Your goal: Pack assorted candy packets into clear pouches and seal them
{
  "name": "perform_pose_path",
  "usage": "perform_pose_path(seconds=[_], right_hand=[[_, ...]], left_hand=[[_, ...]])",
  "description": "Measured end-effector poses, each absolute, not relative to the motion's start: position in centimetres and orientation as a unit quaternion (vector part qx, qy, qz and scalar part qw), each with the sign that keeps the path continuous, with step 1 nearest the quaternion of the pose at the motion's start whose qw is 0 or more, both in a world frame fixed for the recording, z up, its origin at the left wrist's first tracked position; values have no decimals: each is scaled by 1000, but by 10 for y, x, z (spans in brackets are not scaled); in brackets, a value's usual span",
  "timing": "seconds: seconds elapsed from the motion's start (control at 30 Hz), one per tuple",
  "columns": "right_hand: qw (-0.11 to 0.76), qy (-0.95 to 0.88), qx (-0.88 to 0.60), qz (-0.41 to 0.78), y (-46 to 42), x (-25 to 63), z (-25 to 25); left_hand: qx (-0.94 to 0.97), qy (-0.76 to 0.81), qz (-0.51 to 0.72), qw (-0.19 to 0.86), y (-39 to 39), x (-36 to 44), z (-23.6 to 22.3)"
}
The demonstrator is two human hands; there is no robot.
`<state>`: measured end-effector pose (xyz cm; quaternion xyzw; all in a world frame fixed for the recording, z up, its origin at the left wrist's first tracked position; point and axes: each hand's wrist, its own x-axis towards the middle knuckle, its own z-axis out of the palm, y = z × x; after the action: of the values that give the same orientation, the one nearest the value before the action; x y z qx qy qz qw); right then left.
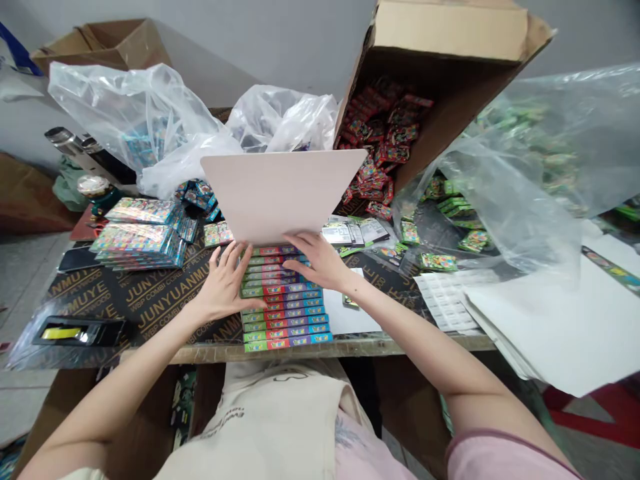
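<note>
A row of thin, brightly coloured boxes (286, 319) lies at the table's front edge, packed side by side with their printed edges up. My left hand (225, 283) rests along the row's left side, fingers spread, the thumb over the boxes. Across the far end lies my right hand (320, 259), fingers stretched out by the lower edge of a blank white card (285, 193). This card leans upright behind the row. Whether either hand presses on the card is hard to make out.
Shiny wrapped packs (140, 233) are stacked left, near a tape dispenser (80, 331). A tilted carton (450, 87) with small red packets stands behind. Plastic bags (520, 207) and green packets (475, 240) lie right, beyond white sheets (560, 313).
</note>
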<state>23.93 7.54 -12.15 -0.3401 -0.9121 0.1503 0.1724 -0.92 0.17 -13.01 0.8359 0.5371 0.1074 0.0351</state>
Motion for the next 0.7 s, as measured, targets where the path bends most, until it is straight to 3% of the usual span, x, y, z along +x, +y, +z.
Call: perform_pose_path(seconds=[0.2, 0.47, 0.6, 0.7], right_hand=[[105, -934, -338, 56, 62, 241, -162], [66, -925, -365, 84, 64, 228, -167], [149, -885, -426, 116, 56, 255, -188], [258, -769, -531, 245, 54, 265, -211]], left_hand=[[794, 588, 150, 29, -9, 6, -147], [774, 612, 145, 76, 3, -4, -158], [665, 663, 280, 198, -13, -14, -183], [473, 663, 450, 366, -28, 0, -201]])
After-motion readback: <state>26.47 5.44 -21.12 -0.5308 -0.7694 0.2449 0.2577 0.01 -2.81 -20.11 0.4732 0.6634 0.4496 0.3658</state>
